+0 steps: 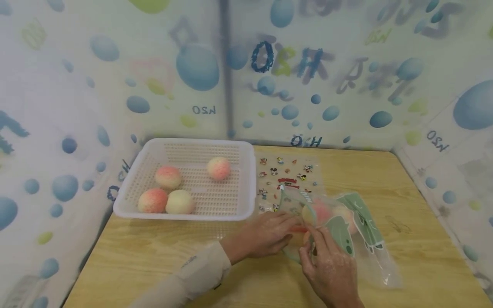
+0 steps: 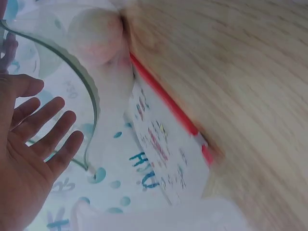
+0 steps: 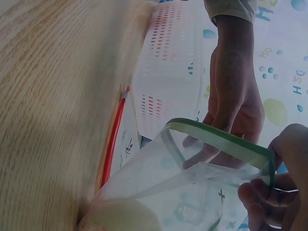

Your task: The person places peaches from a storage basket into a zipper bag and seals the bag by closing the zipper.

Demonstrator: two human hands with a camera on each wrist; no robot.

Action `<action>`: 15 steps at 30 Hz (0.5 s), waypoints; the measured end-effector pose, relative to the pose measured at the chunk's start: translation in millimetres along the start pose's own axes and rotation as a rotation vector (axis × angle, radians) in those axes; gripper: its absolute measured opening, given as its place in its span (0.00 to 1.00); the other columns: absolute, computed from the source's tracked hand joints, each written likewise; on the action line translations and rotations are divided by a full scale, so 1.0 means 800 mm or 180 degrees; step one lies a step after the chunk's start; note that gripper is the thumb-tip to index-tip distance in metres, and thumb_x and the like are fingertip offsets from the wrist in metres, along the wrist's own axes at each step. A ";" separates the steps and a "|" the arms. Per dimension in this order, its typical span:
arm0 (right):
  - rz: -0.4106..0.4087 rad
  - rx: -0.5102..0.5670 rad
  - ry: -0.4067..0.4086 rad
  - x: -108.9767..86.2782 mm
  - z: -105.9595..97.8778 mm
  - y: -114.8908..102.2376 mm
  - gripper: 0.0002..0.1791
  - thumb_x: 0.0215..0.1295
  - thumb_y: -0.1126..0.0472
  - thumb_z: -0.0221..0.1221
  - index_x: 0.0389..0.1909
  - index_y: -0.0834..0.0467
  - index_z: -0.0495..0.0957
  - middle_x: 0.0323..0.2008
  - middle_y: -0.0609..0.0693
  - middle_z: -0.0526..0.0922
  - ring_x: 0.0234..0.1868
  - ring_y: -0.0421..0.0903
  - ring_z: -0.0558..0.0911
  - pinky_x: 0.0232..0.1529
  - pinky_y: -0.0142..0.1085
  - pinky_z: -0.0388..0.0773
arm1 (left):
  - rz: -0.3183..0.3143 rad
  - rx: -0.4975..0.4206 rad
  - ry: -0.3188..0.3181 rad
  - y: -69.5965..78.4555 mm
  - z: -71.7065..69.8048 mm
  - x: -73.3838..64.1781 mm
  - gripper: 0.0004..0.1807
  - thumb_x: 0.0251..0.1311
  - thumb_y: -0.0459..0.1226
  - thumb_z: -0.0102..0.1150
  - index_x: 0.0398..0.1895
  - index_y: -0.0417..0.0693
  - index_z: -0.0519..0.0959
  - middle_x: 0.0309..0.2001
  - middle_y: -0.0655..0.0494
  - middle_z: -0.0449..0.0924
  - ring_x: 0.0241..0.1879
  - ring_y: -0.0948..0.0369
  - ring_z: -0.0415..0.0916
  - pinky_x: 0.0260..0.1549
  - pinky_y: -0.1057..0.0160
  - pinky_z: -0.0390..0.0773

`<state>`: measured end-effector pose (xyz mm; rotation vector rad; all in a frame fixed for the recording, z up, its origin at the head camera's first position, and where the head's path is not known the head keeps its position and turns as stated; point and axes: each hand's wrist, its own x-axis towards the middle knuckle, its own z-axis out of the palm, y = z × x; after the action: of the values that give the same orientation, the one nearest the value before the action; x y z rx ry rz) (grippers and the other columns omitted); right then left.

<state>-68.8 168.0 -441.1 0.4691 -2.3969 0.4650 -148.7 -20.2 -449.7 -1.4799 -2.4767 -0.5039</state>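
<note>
A clear zip bag with a green-edged mouth (image 3: 216,132) and green printed patches (image 1: 340,233) holds pink-and-cream peaches (image 1: 321,211). My right hand (image 1: 331,265) pinches the edge of its mouth between thumb and fingers. My left hand (image 1: 265,235) is at the mouth's other side, its fingers (image 2: 45,130) spread and fairly straight, with nothing gripped. In the right wrist view, the left fingertips show through the bag's opening. Beneath lies a second clear bag (image 1: 273,172) with cartoon prints and a red zip strip (image 3: 113,144).
To the left, a white perforated plastic basket (image 1: 215,203) holds several peaches (image 1: 218,168). Both bags and the basket rest on a wood-grain table (image 1: 161,256). Walls with blue bubble prints (image 1: 198,68) enclose its back and sides.
</note>
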 end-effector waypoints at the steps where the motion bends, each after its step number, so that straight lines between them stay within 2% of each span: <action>1: 0.0016 -0.0004 0.0009 0.000 0.000 0.000 0.23 0.58 0.57 0.52 0.49 0.64 0.83 0.37 0.52 0.81 0.19 0.38 0.75 0.12 0.33 0.68 | 0.0016 -0.0034 0.0026 -0.002 -0.001 -0.001 0.22 0.68 0.36 0.59 0.64 0.45 0.73 0.58 0.54 0.80 0.59 0.59 0.75 0.58 0.65 0.74; 4: 0.0037 -0.0022 0.0030 0.001 0.000 0.000 0.22 0.58 0.57 0.52 0.49 0.63 0.83 0.36 0.51 0.81 0.19 0.37 0.74 0.11 0.32 0.67 | 0.0012 -0.0010 0.0138 -0.005 -0.007 -0.007 0.19 0.66 0.35 0.62 0.60 0.46 0.76 0.53 0.55 0.82 0.54 0.60 0.79 0.52 0.65 0.77; 8: 0.0032 -0.0031 0.0057 0.002 0.002 0.001 0.22 0.57 0.57 0.52 0.48 0.63 0.84 0.33 0.49 0.80 0.19 0.35 0.74 0.10 0.31 0.66 | -0.0039 0.0248 0.0251 -0.010 -0.016 -0.015 0.18 0.64 0.38 0.65 0.57 0.47 0.78 0.50 0.57 0.83 0.47 0.60 0.80 0.45 0.64 0.80; 11: 0.0024 -0.0019 0.0089 0.001 0.003 0.002 0.22 0.57 0.58 0.52 0.48 0.62 0.84 0.32 0.48 0.79 0.20 0.35 0.74 0.10 0.31 0.65 | -0.0038 0.0451 0.0274 -0.016 -0.025 -0.023 0.19 0.62 0.39 0.66 0.56 0.47 0.79 0.49 0.57 0.84 0.46 0.60 0.80 0.44 0.63 0.80; 15: 0.0027 -0.0008 0.0091 0.001 0.005 0.002 0.22 0.58 0.57 0.51 0.48 0.62 0.84 0.31 0.47 0.79 0.20 0.35 0.73 0.10 0.31 0.65 | 0.0009 0.0563 0.0293 -0.027 -0.039 -0.033 0.20 0.61 0.40 0.68 0.55 0.46 0.79 0.48 0.56 0.83 0.47 0.60 0.81 0.44 0.61 0.81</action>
<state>-72.2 167.8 -443.6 0.4486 -2.3726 0.4692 -155.5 -63.3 -434.1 -1.3605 -2.3795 -0.3343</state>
